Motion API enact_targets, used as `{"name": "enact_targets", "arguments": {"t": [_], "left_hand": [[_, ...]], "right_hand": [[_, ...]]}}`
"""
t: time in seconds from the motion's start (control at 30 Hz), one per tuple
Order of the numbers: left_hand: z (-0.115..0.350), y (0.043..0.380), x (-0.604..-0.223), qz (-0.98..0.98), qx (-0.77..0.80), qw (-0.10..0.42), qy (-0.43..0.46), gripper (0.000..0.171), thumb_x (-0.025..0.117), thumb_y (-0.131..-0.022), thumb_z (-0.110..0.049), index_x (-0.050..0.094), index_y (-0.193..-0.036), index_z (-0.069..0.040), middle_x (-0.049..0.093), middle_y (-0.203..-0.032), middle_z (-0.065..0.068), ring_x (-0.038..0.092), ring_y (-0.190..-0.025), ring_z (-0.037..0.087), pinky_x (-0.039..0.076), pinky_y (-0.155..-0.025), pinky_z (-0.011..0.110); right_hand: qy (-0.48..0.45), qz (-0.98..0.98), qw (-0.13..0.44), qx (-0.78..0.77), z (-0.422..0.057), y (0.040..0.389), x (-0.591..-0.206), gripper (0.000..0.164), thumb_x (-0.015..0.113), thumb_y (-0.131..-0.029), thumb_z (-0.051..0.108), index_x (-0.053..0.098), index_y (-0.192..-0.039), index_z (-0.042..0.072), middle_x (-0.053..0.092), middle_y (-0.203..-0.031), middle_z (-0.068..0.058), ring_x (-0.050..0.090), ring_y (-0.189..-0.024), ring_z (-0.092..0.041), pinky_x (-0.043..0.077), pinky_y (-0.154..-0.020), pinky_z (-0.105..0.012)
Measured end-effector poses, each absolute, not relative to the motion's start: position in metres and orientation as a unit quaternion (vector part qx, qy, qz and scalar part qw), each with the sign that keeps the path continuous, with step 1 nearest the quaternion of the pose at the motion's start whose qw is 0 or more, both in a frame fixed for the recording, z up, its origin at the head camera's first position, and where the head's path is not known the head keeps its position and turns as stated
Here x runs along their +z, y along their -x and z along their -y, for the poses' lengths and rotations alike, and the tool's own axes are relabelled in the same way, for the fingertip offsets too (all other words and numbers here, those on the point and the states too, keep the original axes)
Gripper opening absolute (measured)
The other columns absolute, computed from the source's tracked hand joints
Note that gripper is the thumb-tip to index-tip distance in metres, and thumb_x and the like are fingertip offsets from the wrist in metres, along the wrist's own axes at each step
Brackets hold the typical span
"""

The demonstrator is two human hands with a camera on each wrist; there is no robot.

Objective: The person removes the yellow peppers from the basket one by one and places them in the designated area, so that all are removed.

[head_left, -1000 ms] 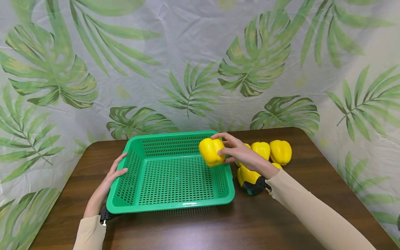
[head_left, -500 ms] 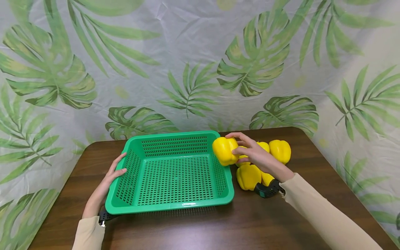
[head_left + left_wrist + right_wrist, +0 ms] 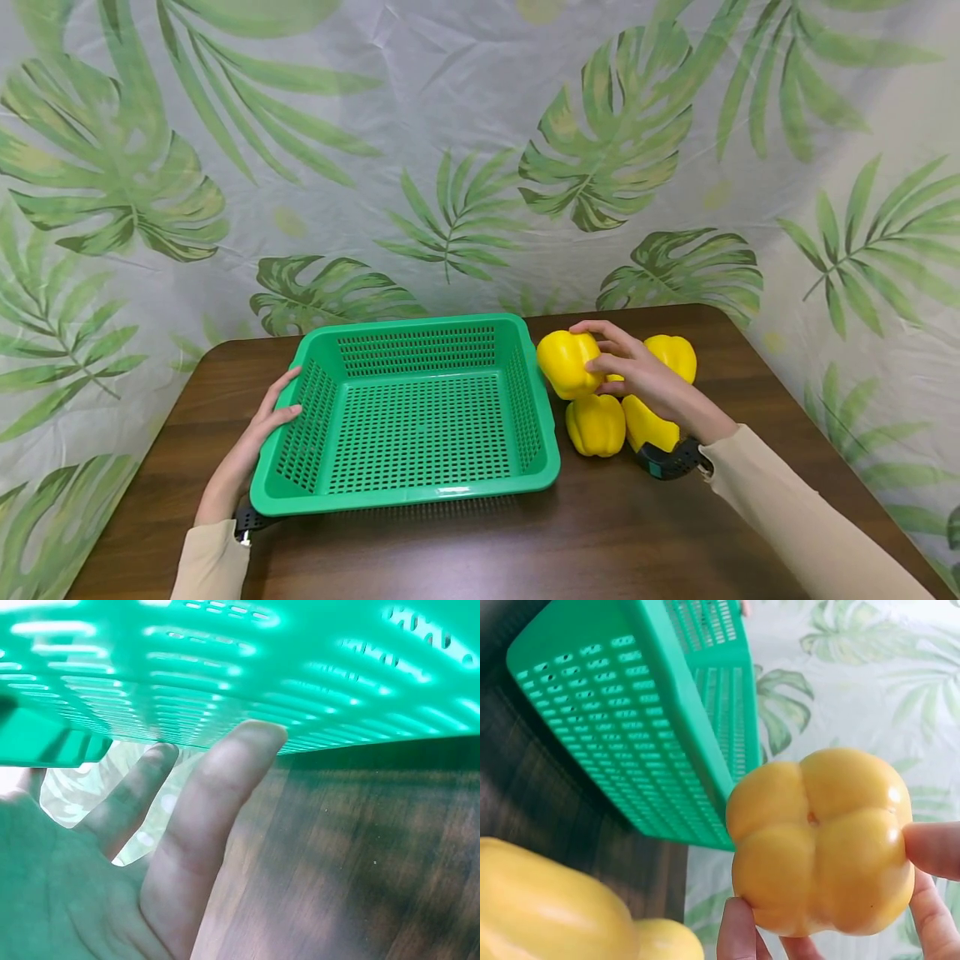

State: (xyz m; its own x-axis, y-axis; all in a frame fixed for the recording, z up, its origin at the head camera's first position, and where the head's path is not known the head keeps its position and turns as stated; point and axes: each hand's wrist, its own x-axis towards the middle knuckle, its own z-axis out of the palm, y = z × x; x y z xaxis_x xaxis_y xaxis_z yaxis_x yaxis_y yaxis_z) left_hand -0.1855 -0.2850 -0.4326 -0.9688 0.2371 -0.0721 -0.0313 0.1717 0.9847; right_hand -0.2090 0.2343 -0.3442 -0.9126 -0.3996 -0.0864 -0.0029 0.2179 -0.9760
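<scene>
My left hand [image 3: 258,433] holds the left side of a green plastic basket [image 3: 405,498], thumb and a fingertip over its rim. In the left wrist view, its fingers [image 3: 214,802] lie along the outside of the slotted wall. A yellow bell pepper [image 3: 567,364] is held by the fingertips of my right hand [image 3: 637,375], just outside the basket's right rim and above other peppers. The right wrist view shows the lobed end of this held pepper [image 3: 821,844], pinched between thumb and fingers. Nothing lies inside the basket.
Right of the basket, a yellow pepper [image 3: 596,425] stands at the front, with another [image 3: 651,425] partly behind the wrist strap. A further pepper [image 3: 672,357] sits at the back right; more yellow is hidden behind my right hand. A leaf-patterned cloth [image 3: 450,167] hangs behind the brown table [image 3: 480,558].
My right hand has carried the yellow bell pepper rightward, from over the basket's inside right edge to beyond its rim. The left hand stays at the basket's left side.
</scene>
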Motion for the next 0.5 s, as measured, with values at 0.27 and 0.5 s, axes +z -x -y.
{"name": "enact_targets", "arguments": {"t": [0.27, 0.5], "left_hand": [[0.284, 0.185, -0.433, -0.756, 0.643, 0.106, -0.067, 0.059, 0.035, -0.104, -0.026, 0.005, -0.154, -0.031, 0.002, -0.153, 0.019, 0.042, -0.116, 0.034, 0.048, -0.081, 0.042], [0.285, 0.186, -0.433, -0.754, 0.644, 0.103, -0.075, 0.059, 0.036, -0.104, -0.024, 0.006, -0.154, -0.03, 0.003, -0.153, 0.021, 0.048, -0.111, 0.015, 0.049, -0.081, 0.036]], "right_hand": [[0.133, -0.761, 0.155, -0.616, -0.247, 0.206, -0.351, 0.046, 0.053, -0.094, 0.009, 0.038, -0.138, 0.012, 0.037, -0.134, -0.021, 0.048, -0.091, -0.031, 0.046, -0.082, -0.049], [0.132, -0.759, 0.151, -0.62, -0.259, 0.204, -0.355, 0.044, 0.052, -0.096, 0.011, 0.039, -0.137, 0.015, 0.035, -0.133, -0.023, 0.047, -0.098, -0.033, 0.046, -0.083, -0.049]]}}
